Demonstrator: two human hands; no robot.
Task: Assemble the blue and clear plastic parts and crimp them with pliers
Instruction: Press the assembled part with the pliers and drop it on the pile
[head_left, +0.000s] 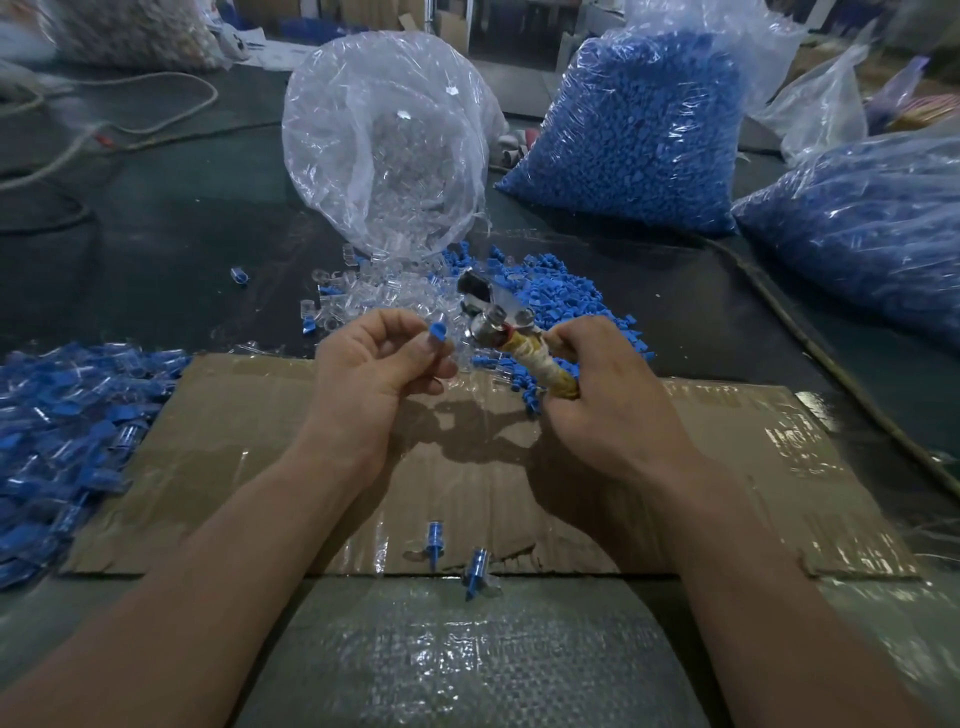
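My left hand (376, 364) pinches a small blue plastic part (438, 332) between thumb and fingertips, above the cardboard sheet (260, 431). My right hand (597, 395) grips the tape-wrapped handles of the pliers (498, 317), whose metal jaws point up and left, a short gap from the blue part. Loose clear parts (374, 291) and loose blue parts (550, 291) lie heaped just beyond both hands. Two assembled blue-and-clear pieces (475, 569) lie at the cardboard's near edge.
A clear bag of clear parts (384, 140) stands behind the heaps. Bags of blue parts (639, 135) sit at the back right and far right (872, 228). A pile of assembled pieces (67, 431) covers the left. A cord (831, 374) runs along the right.
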